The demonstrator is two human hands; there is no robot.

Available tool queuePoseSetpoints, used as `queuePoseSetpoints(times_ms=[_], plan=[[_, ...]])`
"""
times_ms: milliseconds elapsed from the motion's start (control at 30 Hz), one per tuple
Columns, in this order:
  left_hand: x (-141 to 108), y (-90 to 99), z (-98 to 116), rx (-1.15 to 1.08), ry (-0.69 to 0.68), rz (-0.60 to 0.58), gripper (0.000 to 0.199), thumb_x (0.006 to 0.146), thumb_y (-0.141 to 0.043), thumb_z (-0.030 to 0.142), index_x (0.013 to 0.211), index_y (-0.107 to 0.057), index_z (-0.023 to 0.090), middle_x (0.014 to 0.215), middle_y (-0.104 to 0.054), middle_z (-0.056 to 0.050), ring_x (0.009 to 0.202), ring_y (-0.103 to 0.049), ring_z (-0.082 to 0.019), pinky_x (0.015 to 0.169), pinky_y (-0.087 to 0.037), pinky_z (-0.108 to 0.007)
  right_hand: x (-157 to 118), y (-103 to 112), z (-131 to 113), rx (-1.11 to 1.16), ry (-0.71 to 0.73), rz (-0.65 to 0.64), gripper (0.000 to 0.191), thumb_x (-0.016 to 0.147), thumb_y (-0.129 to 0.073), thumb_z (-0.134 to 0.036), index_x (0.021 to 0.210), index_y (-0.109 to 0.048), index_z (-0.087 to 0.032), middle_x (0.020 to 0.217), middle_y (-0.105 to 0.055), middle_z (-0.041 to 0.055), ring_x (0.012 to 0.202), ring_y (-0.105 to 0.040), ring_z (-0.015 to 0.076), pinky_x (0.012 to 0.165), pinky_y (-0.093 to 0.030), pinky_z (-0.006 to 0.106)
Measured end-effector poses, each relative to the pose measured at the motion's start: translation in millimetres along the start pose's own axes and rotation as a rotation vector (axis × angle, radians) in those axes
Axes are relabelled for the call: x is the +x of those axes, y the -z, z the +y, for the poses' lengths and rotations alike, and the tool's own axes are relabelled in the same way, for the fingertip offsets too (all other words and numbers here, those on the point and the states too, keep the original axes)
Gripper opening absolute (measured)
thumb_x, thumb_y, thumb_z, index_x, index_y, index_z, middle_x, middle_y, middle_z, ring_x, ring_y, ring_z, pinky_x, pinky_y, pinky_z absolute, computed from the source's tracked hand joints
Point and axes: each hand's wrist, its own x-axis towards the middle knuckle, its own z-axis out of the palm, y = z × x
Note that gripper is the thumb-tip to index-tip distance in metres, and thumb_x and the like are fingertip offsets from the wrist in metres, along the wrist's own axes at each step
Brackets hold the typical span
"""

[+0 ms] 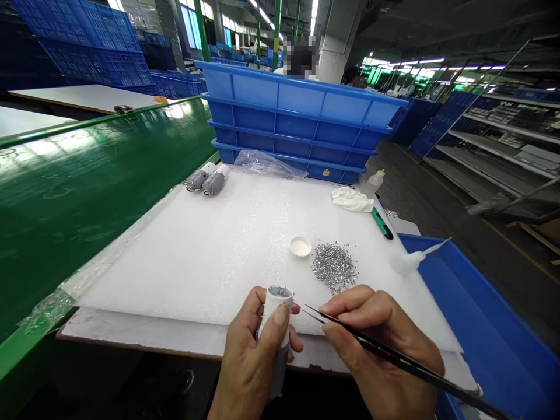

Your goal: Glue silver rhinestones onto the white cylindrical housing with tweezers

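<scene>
Our left hand (249,350) and our right hand (376,338) were closest to us. The left fingers were closed around a small round motor (275,315) wrapped in white, and they held it upright. Its gray bottom end stuck out below the fingers. The right thumb and fingers were pinching long black tweezers (420,373). The thin tips were just beside the top of the motor, and we could not tell if they touched it.

Past the fingers lay a white foam sheet (184,262). On it, a little way up from the right fingers, was a pile of silver bits (335,267). A small white bottle cap (300,247) sat just beside the pile. Farther from the fingers, two gray motors (207,178) lay side by side. Beyond the sheet stood stacked blue crates (293,116), with a clear plastic bag (262,165) at their foot. To the right of the fingers were a white squeeze bottle (406,262) and a blue tray (481,303). To the left ran a shiny green bench (87,204).
</scene>
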Motion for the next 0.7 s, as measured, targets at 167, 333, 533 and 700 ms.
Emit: queuePoseSetpoints(times_ms=[167,333,533,700], plan=[[-4,1.5,3,-0.323,0.224,-0.231,0.043,0.096,-0.044,0.055,0.091,-0.066,0.018,0.057,-0.062,0.001,0.051,-0.051,-0.012,0.055,-0.042,-0.023,-2,5,4,0.051,0.069,-0.053,0.025,0.083,-0.068,-0.003,0.093,-0.061,-0.025,0.089,-0.072,0.0011,0.08,-0.075,0.0168,0.066,-0.063,0.025],[-4,1.8,-1,-0.528,0.418,-0.313,0.052,0.093,-0.045,0.058,0.081,-0.07,0.015,0.058,-0.063,-0.003,0.046,-0.052,-0.009,0.048,-0.039,-0.017,6,7,2,0.01,0.147,-0.124,0.028,0.08,-0.072,-0.003,0.093,-0.061,-0.025,0.086,-0.072,0.0005,0.082,-0.075,0.0196,0.067,-0.064,0.029],[-5,-2.3,-3,-0.52,0.607,-0.332,0.067,0.085,-0.051,0.068,0.048,-0.061,0.013,0.046,-0.053,-0.003,0.038,-0.05,-0.006,0.039,-0.035,-0.013,18,8,-1,0.004,0.236,-0.166,0.024,0.08,-0.07,0.0,0.089,-0.062,-0.02,0.085,-0.075,0.0029,0.076,-0.074,0.015,0.063,-0.061,0.023],[-5,0.6,-7,-0.483,0.61,-0.369,0.068,0.088,-0.048,0.067,0.047,-0.061,0.013,0.044,-0.053,-0.002,0.038,-0.049,-0.006,0.04,-0.035,-0.014,22,12,2,0.012,0.237,-0.261,0.019,0.084,-0.069,-0.004,0.089,-0.061,-0.021,0.086,-0.075,0.0046,0.073,-0.073,0.0161,0.061,-0.062,0.026]])
